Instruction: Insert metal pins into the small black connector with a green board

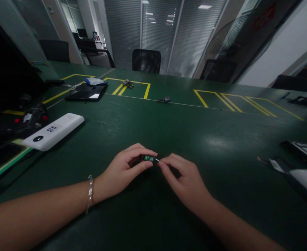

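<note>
Between the thumb and fingers of my left hand (126,167) is a small dark piece with a green circuit board (148,158) facing up. My right hand (183,176) pinches a thin, pale metallic piece (157,160) whose tip meets the right end of the board piece. Whether the two are joined I cannot tell. Both hands are low over the green table (156,129), close together in the middle of the view. A clear bracelet (90,191) circles my left wrist.
To the left lies a white power bank (55,130) marked 22, beside dark gear. Farther back are a black clipboard (84,92), a small metal part (165,99) and a bunch of metal pieces (127,83). Another white device (306,179) with a cable is at right.
</note>
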Tool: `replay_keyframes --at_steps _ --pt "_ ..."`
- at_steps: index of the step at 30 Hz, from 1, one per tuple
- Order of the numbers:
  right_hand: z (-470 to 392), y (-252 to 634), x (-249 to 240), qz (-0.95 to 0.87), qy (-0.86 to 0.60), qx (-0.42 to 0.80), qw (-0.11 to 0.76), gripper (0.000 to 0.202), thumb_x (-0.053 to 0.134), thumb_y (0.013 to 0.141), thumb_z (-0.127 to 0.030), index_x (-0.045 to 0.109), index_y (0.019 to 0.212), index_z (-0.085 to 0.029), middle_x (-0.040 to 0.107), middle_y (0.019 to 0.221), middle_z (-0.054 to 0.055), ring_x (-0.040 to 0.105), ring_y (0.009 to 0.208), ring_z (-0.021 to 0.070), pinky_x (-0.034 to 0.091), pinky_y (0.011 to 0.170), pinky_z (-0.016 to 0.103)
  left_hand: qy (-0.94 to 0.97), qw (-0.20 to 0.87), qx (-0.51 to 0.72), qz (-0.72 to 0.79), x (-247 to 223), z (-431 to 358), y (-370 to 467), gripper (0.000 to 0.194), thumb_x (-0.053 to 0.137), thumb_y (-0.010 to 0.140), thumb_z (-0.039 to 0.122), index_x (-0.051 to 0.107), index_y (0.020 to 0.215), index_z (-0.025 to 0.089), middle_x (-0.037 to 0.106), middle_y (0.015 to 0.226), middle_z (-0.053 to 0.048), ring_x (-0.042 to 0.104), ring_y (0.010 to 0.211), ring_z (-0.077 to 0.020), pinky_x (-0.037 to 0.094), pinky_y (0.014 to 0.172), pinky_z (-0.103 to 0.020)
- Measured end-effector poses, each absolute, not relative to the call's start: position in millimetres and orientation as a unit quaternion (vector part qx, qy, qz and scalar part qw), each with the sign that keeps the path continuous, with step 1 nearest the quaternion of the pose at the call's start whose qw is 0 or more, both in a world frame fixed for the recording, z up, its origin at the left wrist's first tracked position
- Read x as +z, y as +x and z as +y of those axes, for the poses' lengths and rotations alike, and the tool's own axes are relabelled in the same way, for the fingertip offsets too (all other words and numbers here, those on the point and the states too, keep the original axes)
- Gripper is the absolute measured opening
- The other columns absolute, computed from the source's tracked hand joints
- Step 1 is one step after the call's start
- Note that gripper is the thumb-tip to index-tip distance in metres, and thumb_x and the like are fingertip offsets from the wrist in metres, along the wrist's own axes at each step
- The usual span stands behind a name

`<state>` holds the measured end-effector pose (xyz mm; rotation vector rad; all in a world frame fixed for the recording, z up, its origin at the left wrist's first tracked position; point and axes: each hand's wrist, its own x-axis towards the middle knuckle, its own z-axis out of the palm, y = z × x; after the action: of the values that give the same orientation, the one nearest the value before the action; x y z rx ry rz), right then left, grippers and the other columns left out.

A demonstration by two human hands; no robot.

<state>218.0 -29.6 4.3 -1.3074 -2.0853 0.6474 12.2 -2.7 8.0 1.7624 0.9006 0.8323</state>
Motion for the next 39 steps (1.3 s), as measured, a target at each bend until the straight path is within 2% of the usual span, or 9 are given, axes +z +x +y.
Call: replay_keyframes --at_steps 17,22,28,39 --pt "-27.7 218.9 3.2 -0.787 -0.469 0.254 0.310 0.021 0.048 0.094 -0.024 0.067 0.086 -0.019 0.059 0.074 0.001 0.056 0.067 0.0144 0.040 0.061 0.027 0.655 0.584 0.340 0.339 5.8 -0.7 11.9 0.021 0.060 0.088 0.015 0.068 0.107 0.018 0.064 0.101 -0.005 0.061 0.093 -0.0186 0.049 0.083 -0.029" --pt "-28.9 218.9 4.1 -0.793 -0.467 0.250 0.300 0.022 0.047 0.095 -0.025 0.067 0.087 -0.019 0.060 0.075 0.001 0.056 0.068 0.0145 0.041 0.061 0.026 0.670 0.564 0.336 0.346 7.4 -1.3 12.0 0.021 0.061 0.087 0.016 0.069 0.106 0.019 0.064 0.100 -0.005 0.061 0.094 -0.0194 0.048 0.083 -0.030" --pt "-29.2 219.2 4.8 -0.790 -0.466 0.256 0.306 0.023 0.047 0.095 -0.026 0.067 0.086 -0.020 0.061 0.074 0.001 0.056 0.068 0.0146 0.041 0.060 0.026 0.637 0.608 0.337 0.334 6.4 0.6 13.4 0.021 0.061 0.086 0.015 0.069 0.106 0.019 0.065 0.098 -0.004 0.061 0.086 -0.0171 0.049 0.080 -0.030" --pt "-29.7 217.6 5.4 -0.794 -0.468 0.259 0.290 0.020 0.049 0.094 -0.024 0.067 0.087 -0.020 0.060 0.076 0.001 0.056 0.069 0.0146 0.041 0.062 0.027 0.657 0.569 0.342 0.356 6.6 -0.5 12.2 0.022 0.060 0.088 0.017 0.068 0.108 0.020 0.062 0.101 -0.005 0.060 0.092 -0.0185 0.047 0.082 -0.029"
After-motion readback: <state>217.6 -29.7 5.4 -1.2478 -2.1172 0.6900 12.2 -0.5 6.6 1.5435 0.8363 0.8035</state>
